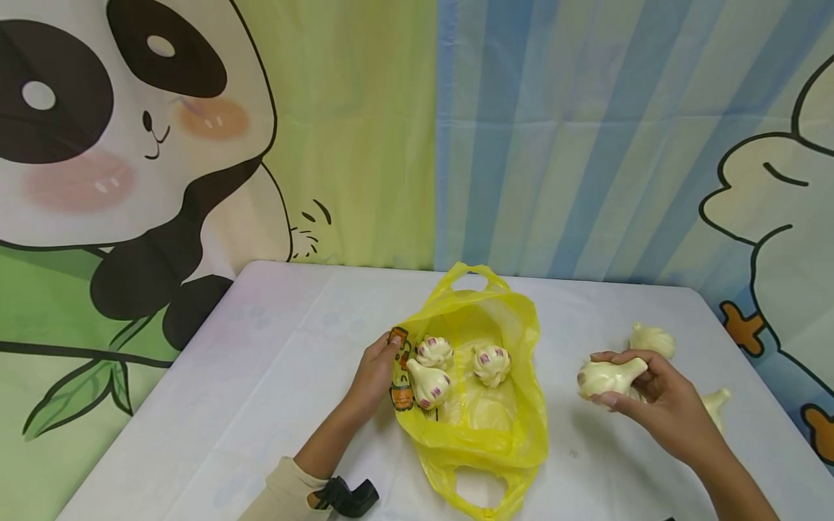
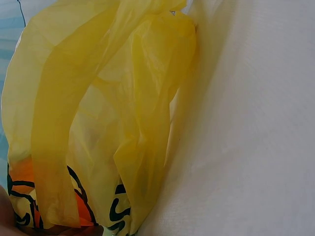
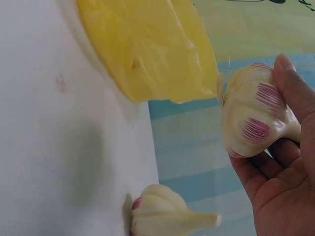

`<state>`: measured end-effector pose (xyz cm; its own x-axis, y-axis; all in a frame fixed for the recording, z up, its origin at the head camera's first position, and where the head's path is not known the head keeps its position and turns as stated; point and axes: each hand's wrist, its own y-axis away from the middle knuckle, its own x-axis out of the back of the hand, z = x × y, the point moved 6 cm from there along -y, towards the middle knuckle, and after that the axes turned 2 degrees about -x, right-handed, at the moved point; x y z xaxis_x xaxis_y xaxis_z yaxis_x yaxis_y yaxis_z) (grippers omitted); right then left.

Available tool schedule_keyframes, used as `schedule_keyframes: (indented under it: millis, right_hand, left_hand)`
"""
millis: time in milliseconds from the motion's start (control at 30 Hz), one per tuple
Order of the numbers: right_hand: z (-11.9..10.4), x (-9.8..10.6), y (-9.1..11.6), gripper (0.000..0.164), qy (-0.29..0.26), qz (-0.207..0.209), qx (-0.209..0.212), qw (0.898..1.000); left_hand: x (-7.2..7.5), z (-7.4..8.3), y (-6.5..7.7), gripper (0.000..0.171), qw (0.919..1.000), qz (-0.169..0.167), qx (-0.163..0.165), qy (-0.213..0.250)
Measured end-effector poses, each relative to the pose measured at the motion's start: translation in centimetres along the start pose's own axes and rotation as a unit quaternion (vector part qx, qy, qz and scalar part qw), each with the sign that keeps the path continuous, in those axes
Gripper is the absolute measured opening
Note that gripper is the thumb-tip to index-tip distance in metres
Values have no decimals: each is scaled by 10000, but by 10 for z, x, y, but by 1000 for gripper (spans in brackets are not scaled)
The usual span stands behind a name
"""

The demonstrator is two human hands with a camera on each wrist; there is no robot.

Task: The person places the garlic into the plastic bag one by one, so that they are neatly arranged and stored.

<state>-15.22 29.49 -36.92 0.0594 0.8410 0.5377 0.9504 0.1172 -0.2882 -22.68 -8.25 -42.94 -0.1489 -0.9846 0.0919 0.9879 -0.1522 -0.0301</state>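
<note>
A yellow plastic bag [image 1: 478, 434] lies on the table with its mouth spread wide. Inside it sit three garlic bulbs [image 1: 491, 365], white with purple streaks. My left hand [image 1: 376, 369] grips the bag's left rim by the printed patch; in the left wrist view the yellow plastic [image 2: 98, 98] fills much of the picture and only a bit of that hand shows. To the right of the bag, my right hand [image 1: 671, 405] holds another garlic bulb [image 3: 256, 113] above the table, thumb on one side and fingers on the other.
Beyond the right hand a garlic bulb [image 1: 654, 340] lies on the white table [image 1: 280, 391], and another garlic bulb [image 1: 715, 405] is partly hidden behind the wrist. A cartoon curtain [image 1: 352, 145] hangs behind the table. A black strap piece [image 1: 352, 498] is on the left wrist.
</note>
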Motion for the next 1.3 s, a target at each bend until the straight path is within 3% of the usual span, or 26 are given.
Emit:
schedule_keyframes:
  millis: [233, 500, 733, 1000, 1300]
  right_hand:
    - [-14, -8, -11, 45, -99, -52, 76, 9999]
    - [-24, -25, -21, 44, -899, -444, 269, 9946]
    - [-32, -35, -29, 42, -1153, -635, 390, 9905]
    - [-43, -47, -49, 40, -1269, -761, 665, 9868]
    - [-52, -66, -74, 39, -1539, -1163, 651, 9791]
  left_hand:
    - [-1, 0, 0, 43, 10000, -3, -24, 32]
    - [-1, 0, 1, 42, 10000, 30, -17, 19]
    - [0, 0, 0, 42, 10000, 45, -31, -16]
    - [0, 0, -1, 42, 10000, 5, 3, 11]
    - [0, -1, -1, 43, 10000, -39, -64, 52]
